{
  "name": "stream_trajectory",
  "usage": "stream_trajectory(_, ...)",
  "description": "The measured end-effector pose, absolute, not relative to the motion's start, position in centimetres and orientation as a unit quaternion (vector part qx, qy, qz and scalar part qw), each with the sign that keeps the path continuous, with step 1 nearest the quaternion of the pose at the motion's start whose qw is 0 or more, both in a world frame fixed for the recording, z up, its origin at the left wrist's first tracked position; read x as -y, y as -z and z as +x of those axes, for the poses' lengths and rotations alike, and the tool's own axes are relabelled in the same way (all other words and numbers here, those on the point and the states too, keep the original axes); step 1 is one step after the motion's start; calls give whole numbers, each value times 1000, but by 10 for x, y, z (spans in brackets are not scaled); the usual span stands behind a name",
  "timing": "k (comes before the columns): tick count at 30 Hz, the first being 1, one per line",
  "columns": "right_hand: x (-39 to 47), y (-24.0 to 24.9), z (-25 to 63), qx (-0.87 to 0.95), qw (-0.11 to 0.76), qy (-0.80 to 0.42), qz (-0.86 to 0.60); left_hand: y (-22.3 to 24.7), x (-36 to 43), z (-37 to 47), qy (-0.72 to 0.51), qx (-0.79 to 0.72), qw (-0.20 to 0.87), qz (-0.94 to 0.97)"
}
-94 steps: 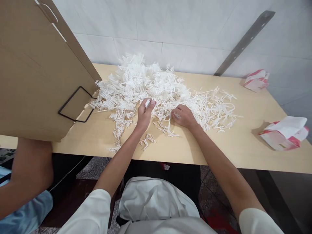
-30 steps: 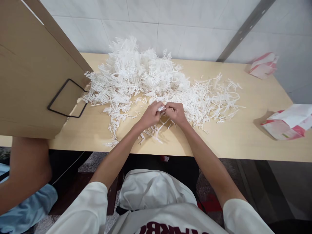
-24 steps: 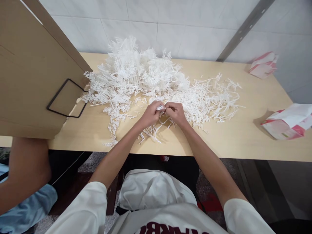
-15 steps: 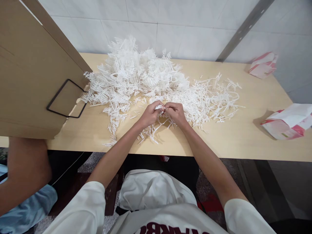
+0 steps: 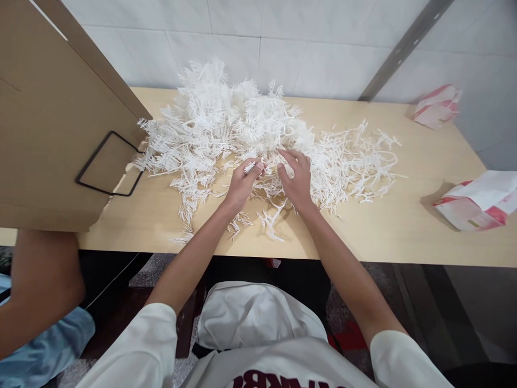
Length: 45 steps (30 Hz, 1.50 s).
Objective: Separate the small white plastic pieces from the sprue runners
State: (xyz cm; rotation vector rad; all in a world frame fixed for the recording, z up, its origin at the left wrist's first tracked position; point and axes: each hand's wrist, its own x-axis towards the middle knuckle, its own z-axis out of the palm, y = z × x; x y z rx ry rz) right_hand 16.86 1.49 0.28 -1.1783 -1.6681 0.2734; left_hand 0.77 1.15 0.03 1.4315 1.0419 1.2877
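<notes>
A large heap of thin white branching plastic pieces lies on the light wooden table, stretching from the cardboard to the right. My left hand is closed on a few small white pieces, at the heap's front edge. Just to its right, my right hand has its fingers apart over the heap, with nothing seen between them. One branched white piece lies on the table in front of my hands.
A big cardboard sheet with a black wire loop stands at the left. Below it shows another person's bare arm. Two red-and-white paper packets rest at the right, with a tiled wall behind.
My hands have moved apart. My right hand has opened and shifted slightly right and forward. A branched white piece now lies further right near the table's front.
</notes>
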Motion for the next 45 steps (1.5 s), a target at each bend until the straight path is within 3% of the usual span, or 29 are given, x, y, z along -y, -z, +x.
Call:
stream_trajectory(5, -9, -4, 167, 781, 458, -107, -410, -4, -8, 5, -499, -439, 406, 627)
stream_trajectory(17, -10, 3, 169, 836, 340, 27, -430, -5, -2, 2, -407, -445, 236, 762)
stream_trajectory(23, -10, 3, 167, 818, 368, 38, -440, 0, 1, 5, -361, -457, 188, 791)
stream_trajectory(32, -9, 3, 169, 809, 399, -104, -418, 0, -1, 4, -380, -441, 232, 779)
stream_trajectory(45, -11, -2, 167, 822, 390, -31, -413, -2, 4, 11, -359, -474, 169, 786)
